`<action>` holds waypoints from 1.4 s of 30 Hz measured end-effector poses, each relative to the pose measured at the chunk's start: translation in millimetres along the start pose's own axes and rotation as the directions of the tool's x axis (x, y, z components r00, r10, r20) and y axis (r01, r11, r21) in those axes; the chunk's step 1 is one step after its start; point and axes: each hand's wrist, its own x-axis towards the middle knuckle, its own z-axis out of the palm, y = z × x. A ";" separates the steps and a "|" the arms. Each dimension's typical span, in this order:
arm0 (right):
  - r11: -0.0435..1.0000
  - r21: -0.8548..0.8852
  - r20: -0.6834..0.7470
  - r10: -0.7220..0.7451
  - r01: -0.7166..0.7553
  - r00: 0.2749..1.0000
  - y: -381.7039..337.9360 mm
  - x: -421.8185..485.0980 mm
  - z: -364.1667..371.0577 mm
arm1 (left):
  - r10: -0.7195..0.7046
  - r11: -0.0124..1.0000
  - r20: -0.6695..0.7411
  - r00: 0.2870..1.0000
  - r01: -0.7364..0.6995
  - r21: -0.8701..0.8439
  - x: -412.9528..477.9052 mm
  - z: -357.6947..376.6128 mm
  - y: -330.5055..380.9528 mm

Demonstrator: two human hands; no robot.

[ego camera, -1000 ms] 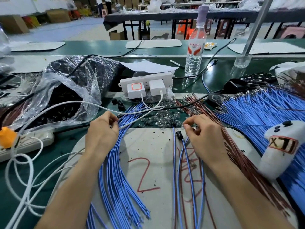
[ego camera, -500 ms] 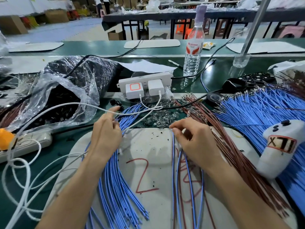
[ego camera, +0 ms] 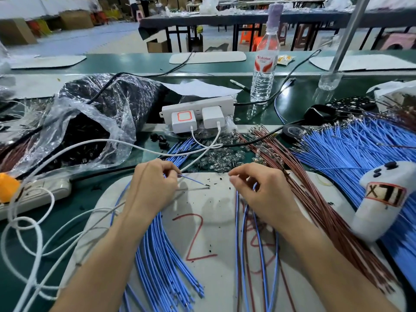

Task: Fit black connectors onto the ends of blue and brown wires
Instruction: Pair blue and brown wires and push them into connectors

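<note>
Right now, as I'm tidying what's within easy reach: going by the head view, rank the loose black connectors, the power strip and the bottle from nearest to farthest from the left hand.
1. black connectors: on the table just beyond the left hand.
2. power strip: farther back, slightly to the right.
3. bottle: farthest, standing back right.

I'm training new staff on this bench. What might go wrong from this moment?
The left hand pinches one blue wire whose tip juts out unsupported over the white mat; it may bend if pushed in crookedly. The white charger cable crosses the blue wire bundle right beside that hand, so drawing wires out could snag it. The loose black connectors sit beyond that cable, awkward to reach.
</note>
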 end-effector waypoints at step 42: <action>0.134 0.988 -0.034 0.654 -0.071 0.756 -14.1 23.5 -60.3 | 0.612 0.765 0.090 0.786 -0.558 -0.321 -27.5 27.1 29.7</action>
